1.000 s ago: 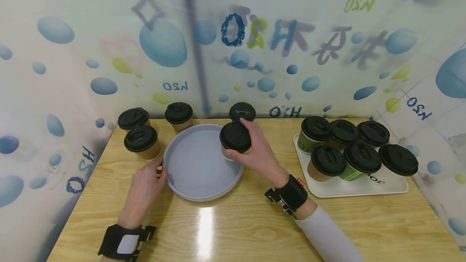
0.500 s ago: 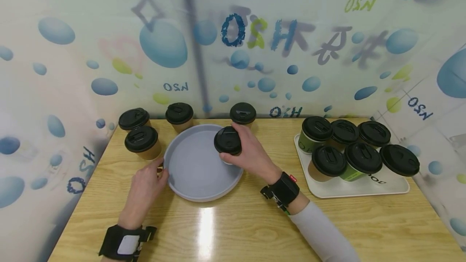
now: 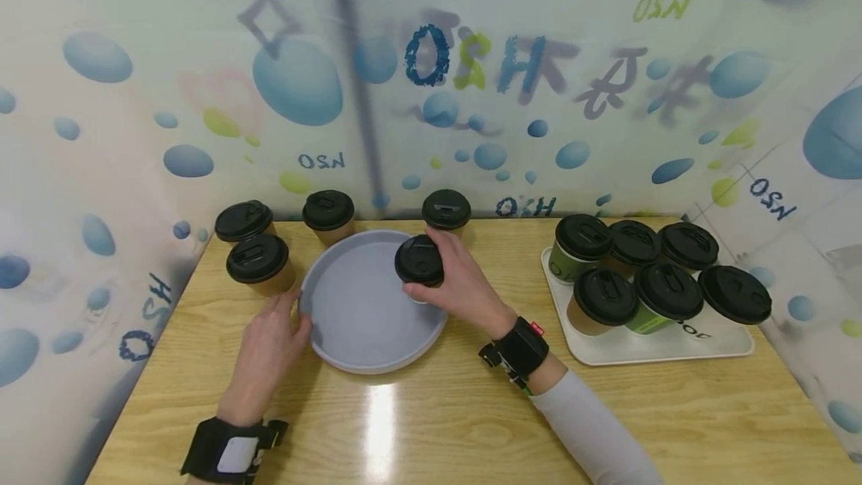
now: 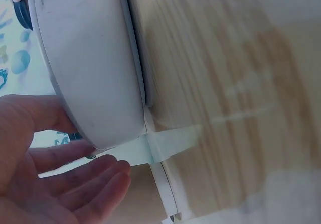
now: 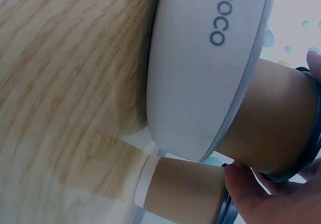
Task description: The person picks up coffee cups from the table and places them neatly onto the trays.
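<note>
My right hand [image 3: 468, 287] grips a brown paper coffee cup [image 5: 276, 116] around its black lid [image 3: 419, 260], thumb on the near side and fingers on the far side. The cup stands upright within the right part of a round grey tray [image 3: 364, 320], its lower end hidden behind the rim in the right wrist view. At the tray's left edge is my left hand [image 3: 269, 339]. Its thumb and index finger touch the rim, while the other fingers [image 4: 100, 194] are loosely bent beside the tray's white outer wall [image 4: 90, 58].
Lidded cups stand behind and left of the tray: one at back right [image 3: 447, 209], one at back left [image 3: 328, 214], and two at far left [image 3: 259, 264]. A white rectangular tray [image 3: 660, 350] on the right carries several lidded cups. A patterned curtain [image 3: 431, 96] closes the back.
My right hand has moved the cup a little leftward and down, further into the round tray, then nearly stopped. The left hand has stayed at the tray's rim.
</note>
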Tool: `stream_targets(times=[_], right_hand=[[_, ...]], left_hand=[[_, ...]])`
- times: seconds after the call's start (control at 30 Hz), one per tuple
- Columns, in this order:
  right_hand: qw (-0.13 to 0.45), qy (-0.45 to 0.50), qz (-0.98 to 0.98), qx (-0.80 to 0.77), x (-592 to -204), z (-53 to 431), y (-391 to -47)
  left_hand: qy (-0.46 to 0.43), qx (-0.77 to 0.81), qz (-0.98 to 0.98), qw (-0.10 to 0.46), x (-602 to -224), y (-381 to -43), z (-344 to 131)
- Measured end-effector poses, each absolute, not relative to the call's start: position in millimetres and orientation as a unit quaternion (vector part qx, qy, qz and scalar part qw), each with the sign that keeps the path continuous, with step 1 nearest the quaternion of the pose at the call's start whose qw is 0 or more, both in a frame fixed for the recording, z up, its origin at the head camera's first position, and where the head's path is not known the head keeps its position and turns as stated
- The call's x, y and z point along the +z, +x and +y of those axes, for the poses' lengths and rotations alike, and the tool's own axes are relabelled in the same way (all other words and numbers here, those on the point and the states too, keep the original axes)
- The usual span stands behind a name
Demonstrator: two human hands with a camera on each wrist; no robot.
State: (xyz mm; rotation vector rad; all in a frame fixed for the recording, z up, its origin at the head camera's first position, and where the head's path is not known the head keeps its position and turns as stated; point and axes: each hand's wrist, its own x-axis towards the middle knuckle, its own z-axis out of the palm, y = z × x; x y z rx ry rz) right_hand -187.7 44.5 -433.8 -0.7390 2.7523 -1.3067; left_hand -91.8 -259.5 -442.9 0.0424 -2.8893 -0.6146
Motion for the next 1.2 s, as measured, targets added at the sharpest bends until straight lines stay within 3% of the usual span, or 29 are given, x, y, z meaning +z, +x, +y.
stream_targets(times=[0.2, 0.4, 0.7, 1.0, 1.2], right_hand=[[-0.008, -0.239, 0.871, -0.428, -432, 52, -186], [-0.075, -0.241, 0.842, -0.477, -430, 66, -194], [-0.138, -0.186, 0.819, -0.524, -431, 83, -220], [-0.088, -0.148, 0.843, -0.509, -436, 82, -245], [-0.039, -0.148, 0.858, -0.49, -436, 80, -259]], left_hand=[[-0.027, -0.203, -0.974, 0.1, -443, -90, -261], [-0.075, -0.212, -0.971, 0.085, -441, -84, -269], [-0.221, -0.204, -0.952, 0.052, -446, -78, -282], [-0.268, -0.213, -0.938, 0.049, -449, -77, -284], [-0.305, -0.216, -0.924, 0.086, -449, -80, -278]])
